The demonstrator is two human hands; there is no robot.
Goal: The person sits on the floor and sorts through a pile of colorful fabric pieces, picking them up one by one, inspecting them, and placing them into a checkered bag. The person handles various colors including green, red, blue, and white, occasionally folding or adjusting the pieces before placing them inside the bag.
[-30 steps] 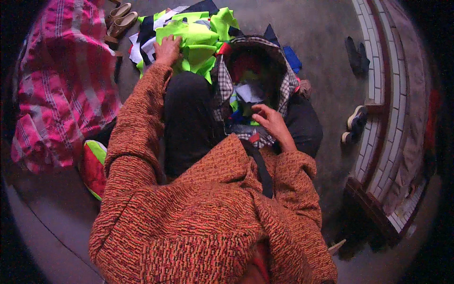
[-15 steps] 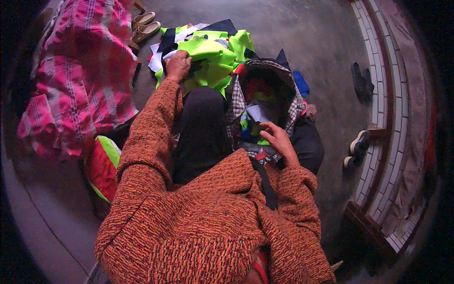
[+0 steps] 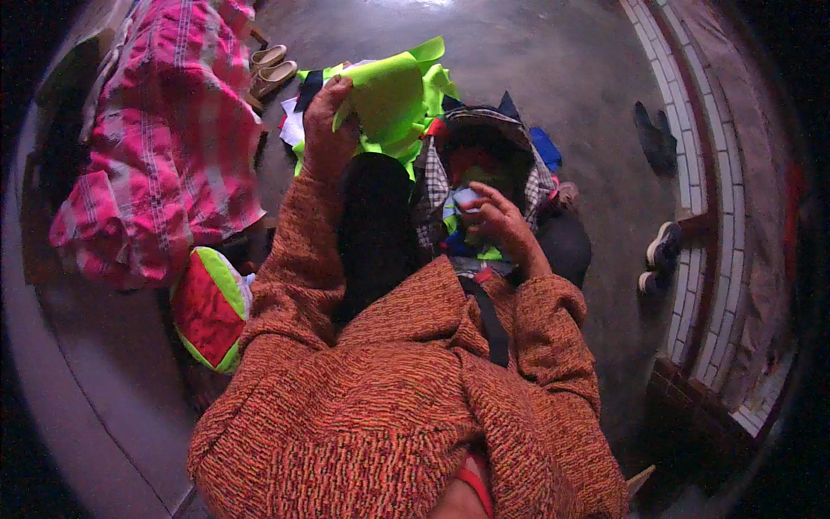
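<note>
My left hand (image 3: 332,125) is closed on a neon-yellow fabric piece (image 3: 385,91), lifting it above a heap of cloth scraps (image 3: 294,125) in yellow, white and dark colours. Between my knees stands an open checked cloth bag (image 3: 432,195) with scraps of several colours inside. Over the mouth of this bag hovers my right hand (image 3: 503,221), its fingers apart and slightly curled, close to a white scrap (image 3: 467,199). I see nothing held in that hand. The bag's far inside is dark.
On the left, a pink plaid cloth (image 3: 164,156) drapes over something, with beige shoes (image 3: 272,71) beyond it. A red and green cushion-like thing (image 3: 209,307) sits beside my left arm. Dark shoes (image 3: 661,255) stand by the white-tiled step (image 3: 692,285) on the right. A blue scrap (image 3: 545,149) lies beyond the bag.
My left hand has raised the neon-yellow fabric piece off the heap, so it now stands up spread. The right hand has moved slightly farther over the bag. The view has shifted a little.
</note>
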